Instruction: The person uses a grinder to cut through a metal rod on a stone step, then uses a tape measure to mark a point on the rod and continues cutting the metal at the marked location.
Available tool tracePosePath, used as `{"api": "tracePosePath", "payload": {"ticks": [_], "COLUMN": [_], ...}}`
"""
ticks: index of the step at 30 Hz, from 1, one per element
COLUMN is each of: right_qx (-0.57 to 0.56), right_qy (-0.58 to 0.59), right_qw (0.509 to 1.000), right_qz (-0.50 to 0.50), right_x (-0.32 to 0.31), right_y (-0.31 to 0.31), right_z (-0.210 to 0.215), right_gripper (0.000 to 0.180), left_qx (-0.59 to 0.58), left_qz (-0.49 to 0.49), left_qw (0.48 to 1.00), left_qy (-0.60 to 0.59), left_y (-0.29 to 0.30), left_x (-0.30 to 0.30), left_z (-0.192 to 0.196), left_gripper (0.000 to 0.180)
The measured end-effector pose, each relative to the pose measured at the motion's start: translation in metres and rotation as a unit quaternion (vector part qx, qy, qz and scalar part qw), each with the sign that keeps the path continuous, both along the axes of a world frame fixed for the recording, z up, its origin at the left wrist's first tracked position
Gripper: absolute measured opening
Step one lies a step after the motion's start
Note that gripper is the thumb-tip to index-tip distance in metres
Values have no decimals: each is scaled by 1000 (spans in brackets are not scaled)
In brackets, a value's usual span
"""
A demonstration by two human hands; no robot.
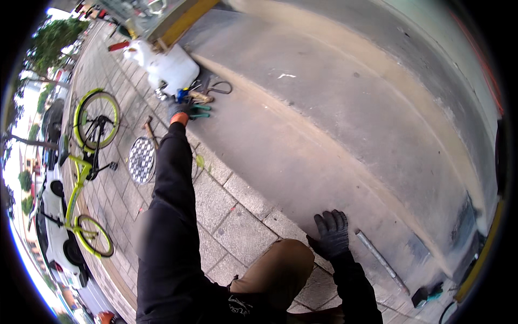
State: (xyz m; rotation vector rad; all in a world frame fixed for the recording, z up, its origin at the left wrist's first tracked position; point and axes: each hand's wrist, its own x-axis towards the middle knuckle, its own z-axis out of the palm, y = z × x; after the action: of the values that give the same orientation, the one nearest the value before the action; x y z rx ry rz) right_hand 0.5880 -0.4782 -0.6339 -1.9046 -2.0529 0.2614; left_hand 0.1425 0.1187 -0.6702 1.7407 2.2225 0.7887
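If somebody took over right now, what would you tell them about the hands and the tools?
Left hand: gloved, arm stretched far out, reaching into the tool pile by the white jug. It touches the green-handled pliers; whether it grips them cannot be told.
Right hand: gloved, open, flat on the concrete ramp, holding nothing.
A metal rod lies just right of the right hand, untouched. A hammer lies on the paving beside a round drain cover. A yellow-green bike stands further left.
Done: nothing lifted. Left: the tool is not yet clearly picked.
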Motion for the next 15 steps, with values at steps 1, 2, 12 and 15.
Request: {"api": "tracePosePath", "payload": {"ticks": [1, 2, 12, 15], "right_qx": [-8, -8, -59, 1], "right_qy": [3, 16, 16, 23], "right_qw": [1000, 1000, 998, 1000], "right_qz": [-1, 3, 24, 16], "right_x": [2, 0, 18, 20], "right_y": [1, 4, -8, -20], "right_z": [1, 0, 0, 3], "right_gripper": [74, 74, 79, 85], "left_qx": [-7, -9, 24, 16], "left_qz": [-14, 4, -82, -160], "left_qw": [999, 1000, 972, 912], "left_qy": [-47, -8, -220, -378], "left_y": [10, 23, -58, -139], "left_x": [0, -15, -29, 17], "left_z": [-10, -12, 40, 60], "left_gripper": [69, 66, 48, 38]}}
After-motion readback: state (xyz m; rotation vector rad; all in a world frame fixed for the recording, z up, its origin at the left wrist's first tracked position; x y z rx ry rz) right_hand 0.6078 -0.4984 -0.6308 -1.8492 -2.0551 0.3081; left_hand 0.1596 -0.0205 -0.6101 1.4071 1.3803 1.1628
